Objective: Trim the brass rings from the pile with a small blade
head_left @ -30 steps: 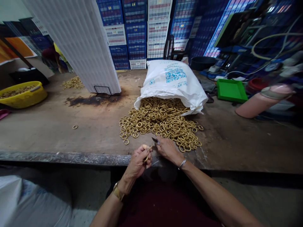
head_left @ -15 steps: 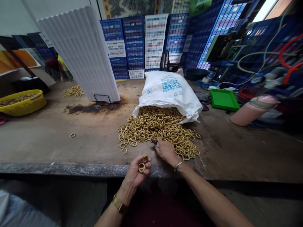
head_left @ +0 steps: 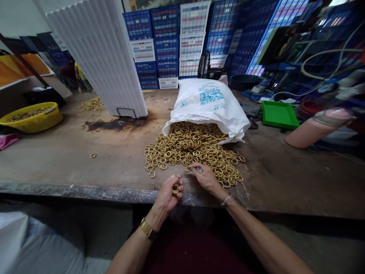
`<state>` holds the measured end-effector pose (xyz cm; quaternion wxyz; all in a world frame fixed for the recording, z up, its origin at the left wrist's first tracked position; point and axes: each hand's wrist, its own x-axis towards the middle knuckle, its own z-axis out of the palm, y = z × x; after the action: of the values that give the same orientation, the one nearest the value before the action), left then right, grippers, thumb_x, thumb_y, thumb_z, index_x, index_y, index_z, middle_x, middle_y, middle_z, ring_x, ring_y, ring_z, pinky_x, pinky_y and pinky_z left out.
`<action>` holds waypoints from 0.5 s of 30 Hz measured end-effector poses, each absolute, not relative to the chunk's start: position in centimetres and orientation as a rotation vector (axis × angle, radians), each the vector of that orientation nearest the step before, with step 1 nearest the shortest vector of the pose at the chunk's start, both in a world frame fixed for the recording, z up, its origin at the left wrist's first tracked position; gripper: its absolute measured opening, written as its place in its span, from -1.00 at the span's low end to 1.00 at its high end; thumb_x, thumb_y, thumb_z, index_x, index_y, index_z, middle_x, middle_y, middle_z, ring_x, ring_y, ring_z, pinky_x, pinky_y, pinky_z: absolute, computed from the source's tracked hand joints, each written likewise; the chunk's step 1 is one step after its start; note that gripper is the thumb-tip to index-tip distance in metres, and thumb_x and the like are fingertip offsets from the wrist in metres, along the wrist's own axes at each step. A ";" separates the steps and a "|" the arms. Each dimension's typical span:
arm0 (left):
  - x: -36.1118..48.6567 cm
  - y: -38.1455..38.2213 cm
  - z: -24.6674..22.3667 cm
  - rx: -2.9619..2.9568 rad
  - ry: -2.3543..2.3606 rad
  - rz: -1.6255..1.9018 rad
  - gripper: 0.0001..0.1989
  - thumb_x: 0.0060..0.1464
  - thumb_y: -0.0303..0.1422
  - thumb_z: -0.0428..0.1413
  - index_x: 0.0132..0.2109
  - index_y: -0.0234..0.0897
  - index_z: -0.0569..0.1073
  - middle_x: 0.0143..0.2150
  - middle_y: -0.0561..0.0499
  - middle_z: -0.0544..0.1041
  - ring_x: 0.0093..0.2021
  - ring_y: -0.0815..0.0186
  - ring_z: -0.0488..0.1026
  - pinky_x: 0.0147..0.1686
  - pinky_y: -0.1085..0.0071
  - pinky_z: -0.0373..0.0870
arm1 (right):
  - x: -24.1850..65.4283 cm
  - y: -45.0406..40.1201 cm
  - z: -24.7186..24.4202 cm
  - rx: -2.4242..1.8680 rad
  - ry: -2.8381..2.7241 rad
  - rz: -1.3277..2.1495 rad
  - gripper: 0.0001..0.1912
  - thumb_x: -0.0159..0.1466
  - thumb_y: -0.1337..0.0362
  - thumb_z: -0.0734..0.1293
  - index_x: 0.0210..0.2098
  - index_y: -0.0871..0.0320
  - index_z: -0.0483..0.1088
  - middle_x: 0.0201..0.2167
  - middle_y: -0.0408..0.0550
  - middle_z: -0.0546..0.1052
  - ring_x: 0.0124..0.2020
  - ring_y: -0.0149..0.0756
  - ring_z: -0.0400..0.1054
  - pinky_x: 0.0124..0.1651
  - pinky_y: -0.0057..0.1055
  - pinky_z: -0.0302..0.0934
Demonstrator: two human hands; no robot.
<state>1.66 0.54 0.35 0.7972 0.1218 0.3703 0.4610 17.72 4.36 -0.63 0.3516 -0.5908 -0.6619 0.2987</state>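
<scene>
My left hand (head_left: 170,193) is curled palm up around several gold-coloured rings (head_left: 175,189) above the table's front edge. My right hand (head_left: 207,178), with a bracelet at its wrist, is closed at the near edge of a heap of similar rings (head_left: 196,148). A small grey tool (head_left: 200,169) shows between its fingers; its exact kind is hard to make out. By its fingertips is another ring (head_left: 188,168), and whether they pinch it is unclear. The heap spills from the mouth of a white woven sack (head_left: 211,101) lying on its side.
One loose ring (head_left: 93,155) lies on the table (head_left: 119,167) to the left. Beyond it are a yellow basin (head_left: 34,121) and a white corrugated panel (head_left: 102,57). On the right are a green tray (head_left: 279,115) and a pink bottle (head_left: 310,129). Stacked crates (head_left: 165,45) stand behind.
My left hand has curled further over its rings. My right hand has turned, drawing the tool back into its fingers near the heap's edge. The whole view has shifted slightly.
</scene>
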 end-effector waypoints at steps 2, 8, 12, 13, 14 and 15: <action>2.2 0.6 0.4 0.361 0.871 1.033 -0.68 -0.16 -0.28 0.18 -0.25 -0.31 0.30 -0.52 0.12 0.30 -0.64 0.56 0.20 -0.74 0.68 -0.02 | 17.5 3.9 -0.3 -1.463 -1.608 0.922 -0.77 0.13 0.20 0.16 -0.43 0.20 0.35 -0.64 -0.22 0.31 -0.63 -0.50 0.10 -0.52 -0.56 0.01; 3.3 0.9 0.4 0.703 1.092 1.146 -0.62 -0.13 -0.16 0.12 -0.18 -0.26 0.28 -0.56 0.17 0.30 -0.70 0.56 0.16 -0.76 0.65 -0.03 | 16.9 2.9 0.0 -1.359 -1.460 1.154 -0.80 0.11 0.19 0.19 -0.44 0.21 0.33 -0.64 -0.25 0.30 -0.68 -0.55 0.06 -0.60 -0.59 -0.02; 3.6 1.1 0.3 0.883 1.152 1.105 -0.70 -0.07 -0.18 0.07 -0.23 -0.29 0.32 -0.59 0.16 0.30 -0.72 0.55 0.11 -0.75 0.62 -0.03 | 16.6 2.6 -0.1 -1.306 -1.334 1.304 -0.76 0.09 0.13 0.22 -0.42 0.21 0.32 -0.66 -0.26 0.28 -0.73 -0.58 0.03 -0.67 -0.59 -0.06; 3.7 1.1 0.3 0.922 1.159 1.096 -0.73 -0.05 -0.19 0.06 -0.26 -0.30 0.34 -0.60 0.16 0.30 -0.71 0.55 0.11 -0.73 0.61 -0.02 | 16.5 2.5 0.0 -1.295 -1.302 1.341 -0.74 0.09 0.11 0.22 -0.42 0.21 0.31 -0.66 -0.27 0.28 -0.74 -0.59 0.02 -0.69 -0.59 -0.08; 3.7 1.1 0.3 0.958 1.165 1.097 -0.76 -0.04 -0.21 0.05 -0.30 -0.31 0.35 -0.61 0.15 0.30 -0.70 0.55 0.11 -0.71 0.60 0.00 | 16.4 2.5 0.0 -1.289 -1.273 1.372 -0.73 0.08 0.10 0.23 -0.42 0.21 0.30 -0.67 -0.27 0.27 -0.75 -0.59 0.00 -0.71 -0.60 -0.09; 3.8 1.1 0.3 0.993 1.176 1.110 -0.79 -0.03 -0.23 0.05 -0.34 -0.31 0.36 -0.61 0.14 0.31 -0.69 0.54 0.12 -0.68 0.60 0.03 | 16.3 2.4 0.1 -1.289 -1.248 1.395 -0.73 0.07 0.09 0.23 -0.42 0.20 0.29 -0.67 -0.27 0.27 -0.76 -0.59 -0.01 -0.72 -0.60 -0.10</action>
<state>3.79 1.11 0.32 0.5827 0.4254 0.5035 0.4754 16.29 2.39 0.13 0.4209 -0.5146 -0.4980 0.5569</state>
